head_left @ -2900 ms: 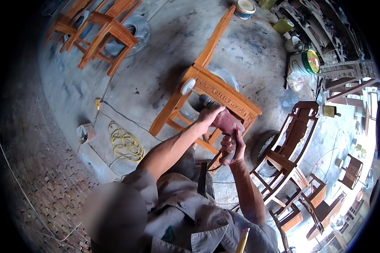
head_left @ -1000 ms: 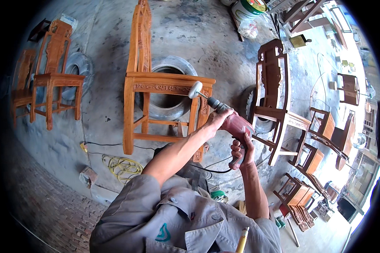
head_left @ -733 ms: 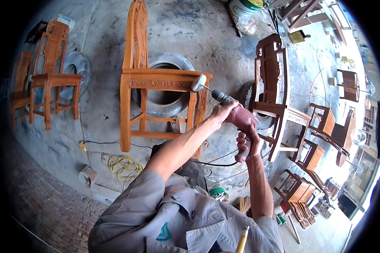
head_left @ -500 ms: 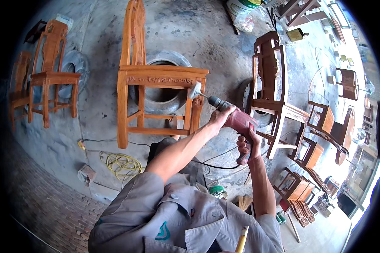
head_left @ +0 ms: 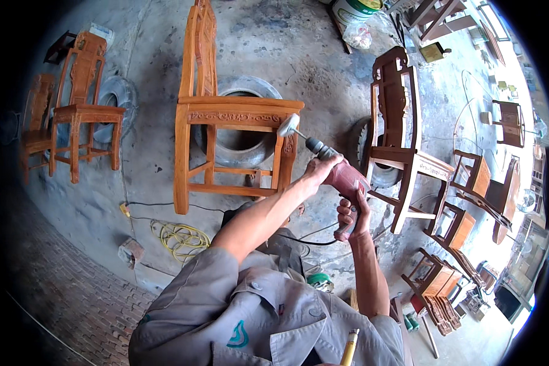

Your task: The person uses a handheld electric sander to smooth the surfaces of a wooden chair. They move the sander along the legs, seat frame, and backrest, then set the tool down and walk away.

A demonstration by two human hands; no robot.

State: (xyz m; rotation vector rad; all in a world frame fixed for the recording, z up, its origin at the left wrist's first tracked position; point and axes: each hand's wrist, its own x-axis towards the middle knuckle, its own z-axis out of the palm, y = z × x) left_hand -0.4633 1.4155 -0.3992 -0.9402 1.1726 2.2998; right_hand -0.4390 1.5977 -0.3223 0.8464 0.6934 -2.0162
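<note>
The left hand (head_left: 321,171) wraps around the front of a dark red power drill (head_left: 348,179) behind its chuck (head_left: 314,145), and the right hand (head_left: 356,215) grips the handle (head_left: 344,234). The drill's round white pad (head_left: 288,124) is at the front corner of an orange-brown carved wooden chair (head_left: 241,108); whether it touches is unclear. A grey tyre (head_left: 250,87) shows through the chair's frame. Yellow cable (head_left: 178,235) lies coiled on the concrete floor (head_left: 329,67).

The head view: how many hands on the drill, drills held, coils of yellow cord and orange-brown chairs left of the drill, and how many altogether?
Hands: 2, left hand and right hand
Drill: 1
Coil of yellow cord: 1
Orange-brown chairs: 3
Total: 7
</note>
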